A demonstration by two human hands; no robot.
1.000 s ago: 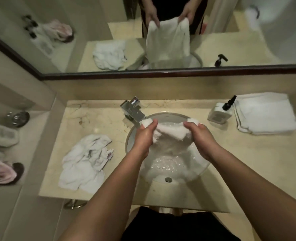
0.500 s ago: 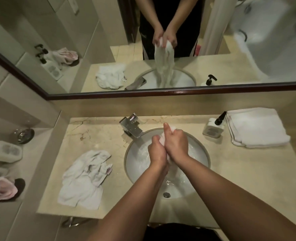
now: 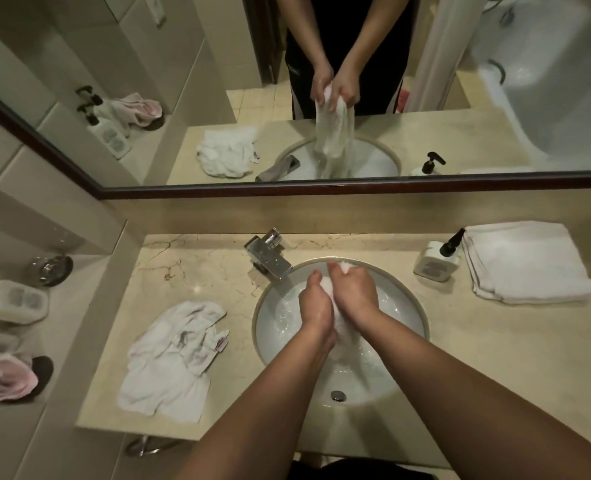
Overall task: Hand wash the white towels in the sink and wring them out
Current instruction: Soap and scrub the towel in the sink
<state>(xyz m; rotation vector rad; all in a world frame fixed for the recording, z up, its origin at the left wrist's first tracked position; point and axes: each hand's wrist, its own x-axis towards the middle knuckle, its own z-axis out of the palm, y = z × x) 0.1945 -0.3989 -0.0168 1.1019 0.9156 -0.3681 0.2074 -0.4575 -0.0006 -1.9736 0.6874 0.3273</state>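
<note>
A wet white towel (image 3: pixel 343 325) hangs bunched over the round white sink (image 3: pixel 412 308). My left hand (image 3: pixel 316 301) and my right hand (image 3: pixel 354 291) grip it side by side, pressed together near its top. A bit of towel sticks out above my right hand, and the rest trails down into the basin, mostly hidden behind my hands. A crumpled white towel (image 3: pixel 173 358) lies on the counter left of the sink. A folded stack of white towels (image 3: pixel 526 261) rests at the right.
The chrome faucet (image 3: pixel 270 254) stands at the sink's back left. A soap pump bottle (image 3: pixel 438 259) sits between sink and folded towels. The drain (image 3: pixel 338 395) is at the basin's near side. A side ledge on the left holds a bottle (image 3: pixel 13 301) and a pink cloth (image 3: pixel 4 375).
My hands came together from holding the towel spread wide, bunching it into a narrow roll over the basin. The view tilted up slightly.
</note>
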